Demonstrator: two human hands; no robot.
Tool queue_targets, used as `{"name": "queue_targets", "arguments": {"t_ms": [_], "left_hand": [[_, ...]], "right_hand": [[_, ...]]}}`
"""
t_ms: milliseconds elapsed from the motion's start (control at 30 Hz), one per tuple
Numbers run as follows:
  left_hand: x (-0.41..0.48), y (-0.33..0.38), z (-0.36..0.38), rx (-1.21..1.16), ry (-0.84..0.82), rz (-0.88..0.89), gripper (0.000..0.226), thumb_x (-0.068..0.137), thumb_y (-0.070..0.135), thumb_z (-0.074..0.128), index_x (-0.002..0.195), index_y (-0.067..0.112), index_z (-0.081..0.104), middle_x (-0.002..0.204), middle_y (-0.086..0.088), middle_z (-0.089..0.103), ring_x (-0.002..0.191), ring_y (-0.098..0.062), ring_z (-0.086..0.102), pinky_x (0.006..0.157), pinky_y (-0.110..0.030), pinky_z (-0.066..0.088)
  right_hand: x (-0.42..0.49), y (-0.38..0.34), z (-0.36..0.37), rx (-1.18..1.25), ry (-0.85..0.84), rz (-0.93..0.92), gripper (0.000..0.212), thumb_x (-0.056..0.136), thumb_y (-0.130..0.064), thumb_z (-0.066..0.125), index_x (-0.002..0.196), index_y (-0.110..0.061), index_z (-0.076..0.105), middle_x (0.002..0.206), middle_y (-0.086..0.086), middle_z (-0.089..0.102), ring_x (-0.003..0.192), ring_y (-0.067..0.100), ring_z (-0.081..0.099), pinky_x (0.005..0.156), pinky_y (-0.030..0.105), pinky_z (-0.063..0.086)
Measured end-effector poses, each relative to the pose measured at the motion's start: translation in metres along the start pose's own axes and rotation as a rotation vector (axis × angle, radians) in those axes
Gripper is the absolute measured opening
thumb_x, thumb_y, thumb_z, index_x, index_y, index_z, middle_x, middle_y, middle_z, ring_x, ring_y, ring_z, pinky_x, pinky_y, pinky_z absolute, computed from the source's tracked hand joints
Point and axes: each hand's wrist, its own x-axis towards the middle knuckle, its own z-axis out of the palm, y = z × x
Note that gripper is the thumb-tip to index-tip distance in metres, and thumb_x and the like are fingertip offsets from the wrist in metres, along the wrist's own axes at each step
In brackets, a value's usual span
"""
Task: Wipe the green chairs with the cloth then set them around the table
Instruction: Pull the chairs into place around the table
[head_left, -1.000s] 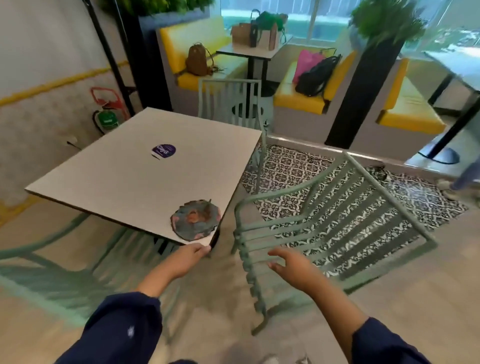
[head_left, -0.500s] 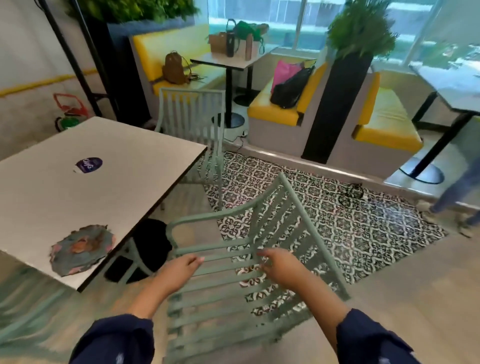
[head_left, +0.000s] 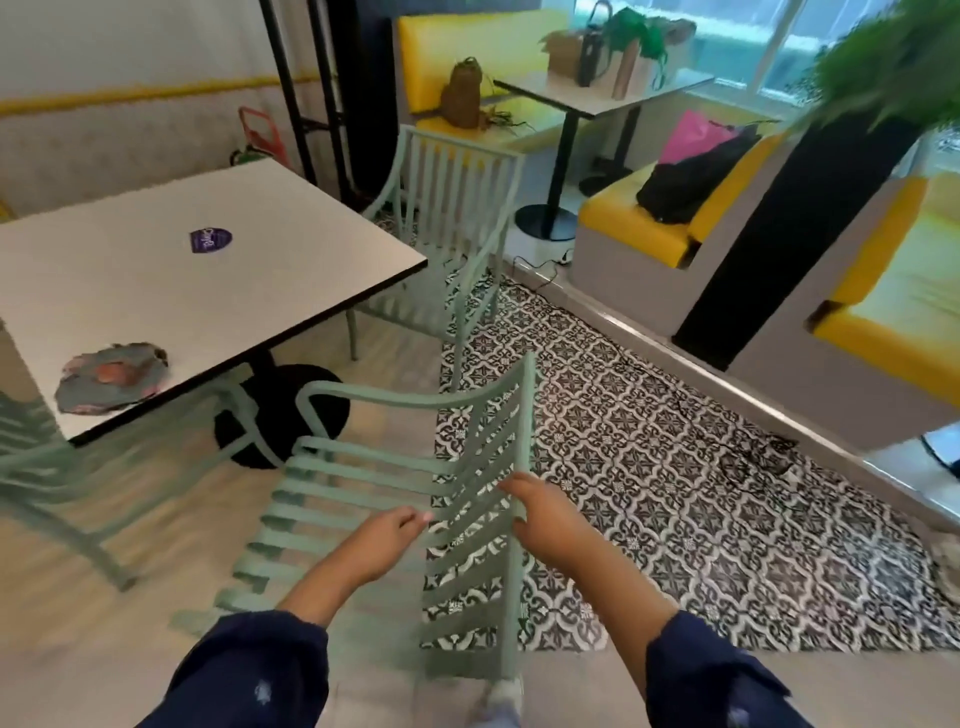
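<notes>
At six o'clock, just off the corner of the surface (head_left: 218, 291), the nearest green chair (head_left: 337, 499) stands with its slatted back toward three o'clock. The right hand (head_left: 545, 519) curls its fingers over the back's outer rail. The left hand (head_left: 384, 540) reaches across the seat, fingers bunched toward a slat; I cannot tell whether it grips. The cloth (head_left: 111, 376) lies on the surface at nine o'clock. The chair looks rigid, fairly light and smooth, so it is best taken by rail and armrest, not by thin slats.
</notes>
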Motion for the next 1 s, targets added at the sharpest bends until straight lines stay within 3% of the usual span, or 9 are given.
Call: {"name": "queue_targets", "arguments": {"t_ms": [133, 233, 300, 433, 567, 667, 800, 933, 1000], "left_hand": [[0.029, 0.032, 0.024, -0.023, 0.025, -0.048, 0.029, 0.094, 0.05, 0.037, 0.101, 0.028, 0.055, 0.109, -0.001, 0.065, 0.099, -0.017, 0.061, 0.087, -0.03, 0.047], [0.047, 0.056, 0.037, -0.018, 0.029, -0.098, 0.037, 0.094, 0.053, 0.036, 0.103, 0.025, 0.058, 0.111, -0.004, 0.065, 0.101, -0.02, 0.062, 0.09, -0.035, 0.047], [0.055, 0.069, 0.043, -0.032, 0.037, -0.132, 0.029, 0.094, 0.053, 0.035, 0.091, 0.033, 0.055, 0.11, -0.006, 0.066, 0.1, -0.022, 0.062, 0.09, -0.036, 0.047], [0.057, 0.082, 0.052, -0.062, 0.074, -0.174, 0.019, 0.091, 0.056, 0.036, 0.076, 0.045, 0.041, 0.091, 0.011, 0.053, 0.081, -0.006, 0.05, 0.077, -0.025, 0.042], [0.06, 0.088, 0.062, -0.162, 0.18, -0.268, 0.015, 0.096, 0.045, 0.039, 0.097, 0.037, 0.051, 0.101, 0.012, 0.057, 0.095, -0.009, 0.055, 0.083, -0.023, 0.041], [0.065, 0.094, 0.076, -0.252, 0.309, -0.375, 0.026, 0.096, 0.04, 0.041, 0.112, 0.027, 0.058, 0.115, 0.006, 0.061, 0.102, -0.012, 0.056, 0.097, -0.029, 0.043], [0.061, 0.109, 0.109, -0.338, 0.398, -0.559, 0.032, 0.093, 0.042, 0.047, 0.116, 0.024, 0.059, 0.121, 0.003, 0.061, 0.111, -0.017, 0.057, 0.095, -0.029, 0.042], [0.053, 0.115, 0.148, -0.302, 0.342, -0.744, 0.049, 0.087, 0.043, 0.056, 0.13, 0.019, 0.05, 0.13, -0.001, 0.056, 0.118, -0.021, 0.054, 0.095, -0.028, 0.042], [0.051, 0.115, 0.168, -0.195, 0.345, -0.829, 0.05, 0.087, 0.031, 0.054, 0.135, 0.022, 0.044, 0.129, -0.005, 0.059, 0.115, -0.023, 0.057, 0.091, -0.029, 0.044]], "right_hand": [[0.035, 0.038, -0.018, -0.059, -0.088, -0.069, 0.056, 0.086, -0.009, 0.052, 0.14, -0.02, 0.041, 0.151, 0.004, 0.034, 0.134, 0.026, 0.039, 0.113, 0.041, 0.034], [0.061, 0.061, -0.038, -0.132, -0.128, -0.161, 0.055, 0.084, -0.005, 0.051, 0.137, -0.018, 0.045, 0.148, 0.007, 0.039, 0.131, 0.028, 0.042, 0.113, 0.041, 0.034], [0.076, 0.07, -0.052, -0.156, -0.143, -0.224, 0.052, 0.083, -0.002, 0.048, 0.133, -0.016, 0.049, 0.143, 0.008, 0.045, 0.129, 0.029, 0.043, 0.112, 0.041, 0.034], [0.109, 0.083, -0.067, -0.296, -0.226, -0.337, 0.053, 0.083, -0.004, 0.045, 0.134, -0.017, 0.047, 0.145, 0.008, 0.042, 0.134, 0.028, 0.037, 0.116, 0.046, 0.025], [0.151, 0.082, -0.069, -0.463, -0.317, -0.44, 0.06, 0.084, -0.009, 0.053, 0.141, -0.018, 0.038, 0.156, 0.008, 0.02, 0.145, 0.027, 0.015, 0.116, 0.054, 0.005], [0.18, 0.084, -0.065, -0.558, -0.386, -0.54, 0.064, 0.083, -0.009, 0.054, 0.143, -0.019, 0.033, 0.158, 0.009, 0.012, 0.146, 0.03, 0.008, 0.117, 0.055, 0.001], [0.209, 0.091, -0.065, -0.726, -0.439, -0.708, 0.065, 0.085, -0.013, 0.055, 0.145, -0.021, 0.029, 0.158, 0.009, 0.013, 0.146, 0.029, 0.007, 0.117, 0.055, 0.0], [0.231, 0.094, -0.063, -0.948, -0.495, -0.805, 0.065, 0.084, -0.02, 0.061, 0.142, -0.019, 0.033, 0.15, 0.011, 0.035, 0.143, 0.03, 0.023, 0.115, 0.059, 0.002], [0.236, 0.098, -0.06, -1.033, -0.504, -0.839, 0.055, 0.085, -0.022, 0.059, 0.138, -0.02, 0.04, 0.139, 0.01, 0.049, 0.136, 0.031, 0.036, 0.114, 0.059, 0.005]]}}
